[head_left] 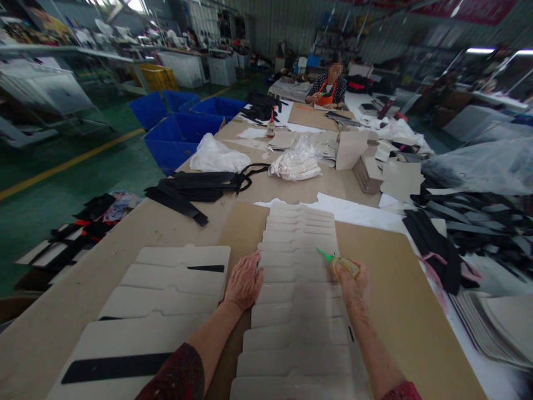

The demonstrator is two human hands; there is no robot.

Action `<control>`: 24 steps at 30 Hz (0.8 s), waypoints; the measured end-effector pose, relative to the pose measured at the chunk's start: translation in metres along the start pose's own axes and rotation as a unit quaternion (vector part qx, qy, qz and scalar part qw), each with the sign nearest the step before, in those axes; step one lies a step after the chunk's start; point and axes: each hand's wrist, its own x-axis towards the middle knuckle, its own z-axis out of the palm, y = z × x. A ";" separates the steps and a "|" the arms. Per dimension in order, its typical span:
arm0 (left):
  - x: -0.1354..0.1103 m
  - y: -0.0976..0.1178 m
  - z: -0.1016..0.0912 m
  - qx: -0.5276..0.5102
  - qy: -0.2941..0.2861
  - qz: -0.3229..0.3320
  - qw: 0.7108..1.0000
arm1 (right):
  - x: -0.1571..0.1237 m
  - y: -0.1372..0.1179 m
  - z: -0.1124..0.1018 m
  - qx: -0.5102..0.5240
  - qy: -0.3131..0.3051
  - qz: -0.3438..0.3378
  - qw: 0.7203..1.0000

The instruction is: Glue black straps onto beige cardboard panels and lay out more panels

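My right hand (357, 289) is wrapped round a small glue bottle (346, 268) holding yellowish liquid. Its green nozzle points left, over the right side of a long row of overlapping grey-beige boards (297, 303). At the row's left edge lies my left hand (245, 280), fingers stretched out against the boards and holding nothing. Left of that hand is a second overlapping group of boards (166, 297), some with black strips (116, 368) lying on them. A brown sheet (387, 294) lies under the row.
Black strips (195, 186), a white plastic bag (219, 154) and a clear bag of pale pieces (295, 161) lie beyond. Blue bins (177, 136) stand left of the table. Stacked boards (495, 328) and black strips are at the right. A person in an orange apron sits at the far end.
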 end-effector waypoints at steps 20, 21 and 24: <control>-0.003 0.002 -0.001 -0.011 0.004 0.002 1.000 | -0.005 -0.036 0.015 -0.012 -0.070 -0.035 0.997; -0.003 0.002 -0.001 -0.011 0.004 0.000 1.000 | -0.005 -0.037 0.016 -0.013 -0.074 -0.036 0.997; -0.003 0.002 -0.001 -0.011 0.002 -0.002 1.000 | -0.002 -0.040 0.017 -0.019 -0.084 -0.039 0.996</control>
